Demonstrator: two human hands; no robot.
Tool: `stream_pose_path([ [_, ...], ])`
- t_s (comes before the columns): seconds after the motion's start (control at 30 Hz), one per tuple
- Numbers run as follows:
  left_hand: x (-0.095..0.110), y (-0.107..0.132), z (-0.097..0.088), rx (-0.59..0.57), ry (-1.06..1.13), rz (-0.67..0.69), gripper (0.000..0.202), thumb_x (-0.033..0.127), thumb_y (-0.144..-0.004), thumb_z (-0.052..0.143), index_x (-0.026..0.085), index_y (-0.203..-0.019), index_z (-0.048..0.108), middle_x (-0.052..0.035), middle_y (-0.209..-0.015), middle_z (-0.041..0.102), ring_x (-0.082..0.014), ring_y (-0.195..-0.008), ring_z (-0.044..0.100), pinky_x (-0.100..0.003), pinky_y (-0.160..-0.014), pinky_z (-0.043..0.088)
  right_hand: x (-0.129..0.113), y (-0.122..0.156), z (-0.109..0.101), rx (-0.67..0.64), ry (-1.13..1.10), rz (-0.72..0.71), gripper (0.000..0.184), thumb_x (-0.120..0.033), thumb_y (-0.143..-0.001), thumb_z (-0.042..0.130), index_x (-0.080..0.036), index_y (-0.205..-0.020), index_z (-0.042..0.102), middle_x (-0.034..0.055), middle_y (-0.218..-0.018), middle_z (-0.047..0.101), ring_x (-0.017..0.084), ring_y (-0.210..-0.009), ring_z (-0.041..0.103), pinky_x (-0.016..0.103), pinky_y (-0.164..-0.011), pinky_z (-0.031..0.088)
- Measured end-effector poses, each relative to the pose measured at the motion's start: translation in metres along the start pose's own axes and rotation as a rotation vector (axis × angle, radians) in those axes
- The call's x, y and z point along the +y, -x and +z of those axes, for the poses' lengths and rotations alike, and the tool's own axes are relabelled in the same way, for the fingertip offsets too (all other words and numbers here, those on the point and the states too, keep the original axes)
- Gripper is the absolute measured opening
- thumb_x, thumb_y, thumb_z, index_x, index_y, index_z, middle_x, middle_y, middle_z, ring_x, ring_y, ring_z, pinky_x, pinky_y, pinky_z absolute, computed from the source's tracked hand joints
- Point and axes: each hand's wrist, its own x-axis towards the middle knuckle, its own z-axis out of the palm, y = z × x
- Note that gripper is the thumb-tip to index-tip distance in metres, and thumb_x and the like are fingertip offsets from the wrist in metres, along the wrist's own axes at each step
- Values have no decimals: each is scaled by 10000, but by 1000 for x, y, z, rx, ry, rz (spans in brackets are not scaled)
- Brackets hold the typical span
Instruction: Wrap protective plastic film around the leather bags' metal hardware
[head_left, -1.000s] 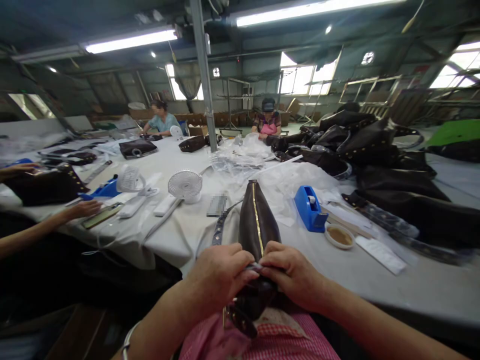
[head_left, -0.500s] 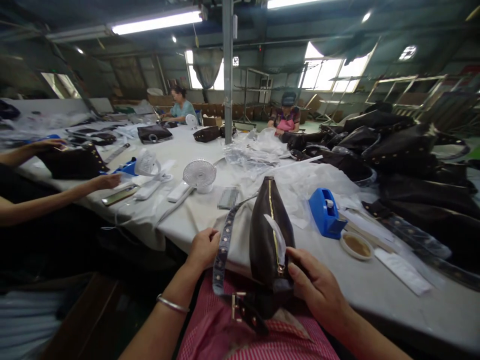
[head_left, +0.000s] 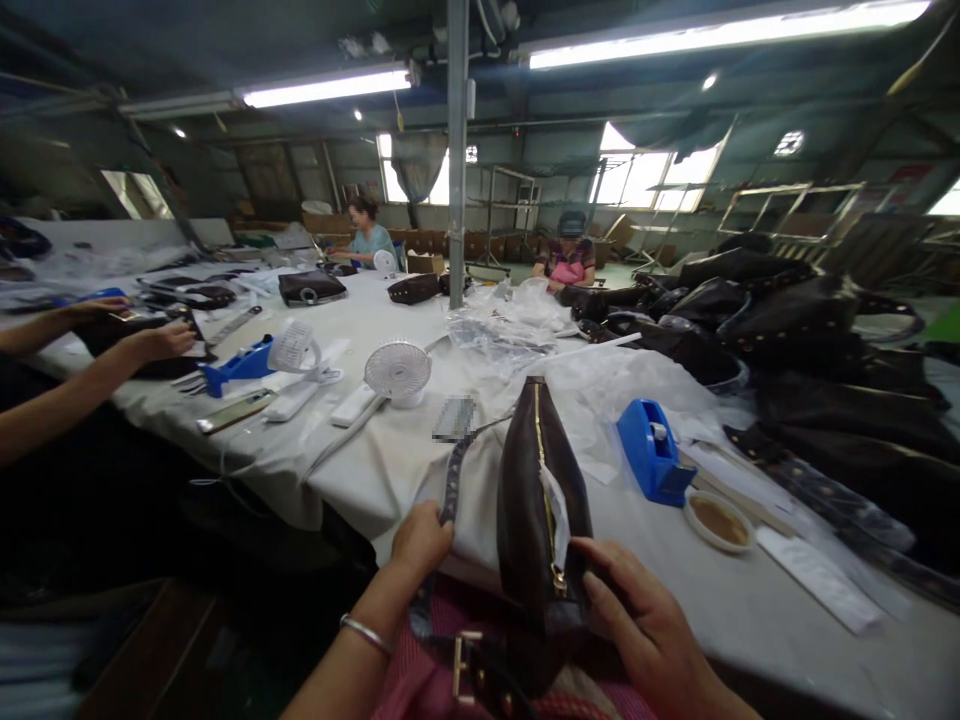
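1. Dark-brown leather-like bag with gold zip (head_left: 519, 520): at near edge of white cloth-covered table (head_left: 375, 480); thin white sheet (head_left: 559, 520) protrudes through zip.
2. Left hand (head_left: 422, 537): fingers curled at dark studded strap (head_left: 454, 480); grip cannot be told.
3. Right hand (head_left: 641, 610): thumb and fingers parted, against bag's right side.
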Motion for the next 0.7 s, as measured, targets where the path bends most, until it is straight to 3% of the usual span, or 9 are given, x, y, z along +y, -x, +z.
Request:
stream_pose_path([
  [0.17, -1, -10, -29, 96, 142, 35, 72, 160, -795, 557, 211, -746, 546, -63, -780, 668, -228, -823, 650, -308, -734, 446, 3, 2, -3, 24, -19, -4, 296, -293, -981, 511, -255, -1240, 650, 76, -1123, 711, 212, -1029, 691, 298, -876, 594],
  [0.37, 21, -33, -101, 244, 409, 55, 106, 305, -792, 573, 212, -794, 522, -4, -709, 588, -180, -703, 578, -283, -649, 451, 2, 1, -6, 44, -16, -11, 288, -292, -979, 505, -274, -1222, 660, 67, -1103, 724, 208, -1004, 708, 285, -852, 607],
  [0.53, 52, -48, -160, 102, 627, 204, 413, 557, -722, 631, 183, -890, 583, 14, -739, 589, -123, -610, 540, -247, -588, 470, 2, 3, -7, 43, 5, -22, 306, -312, -965, 522, -263, -1230, 667, 80, -1123, 737, 234, -1013, 722, 306, -857, 618],
  [0.6, 60, -56, -174, 64, 637, 230, 452, 542, -687, 670, 167, -934, 612, 10, -746, 598, -120, -612, 541, -239, -573, 470, 3, 6, -8, 41, 27, -25, 311, -304, -964, 521, -253, -1237, 661, 86, -1117, 742, 235, -1002, 728, 304, -847, 622],
  [0.7, 70, -69, -183, 56, 569, 211, 531, 382, -627, 748, 144, -1085, 625, 17, -706, 610, -130, -579, 547, -233, -518, 443, 5, 10, -10, 33, 101, -120, 352, -257, -951, 532, -243, -1292, 619, 103, -1152, 717, 230, -1030, 714, 302, -871, 612],
])
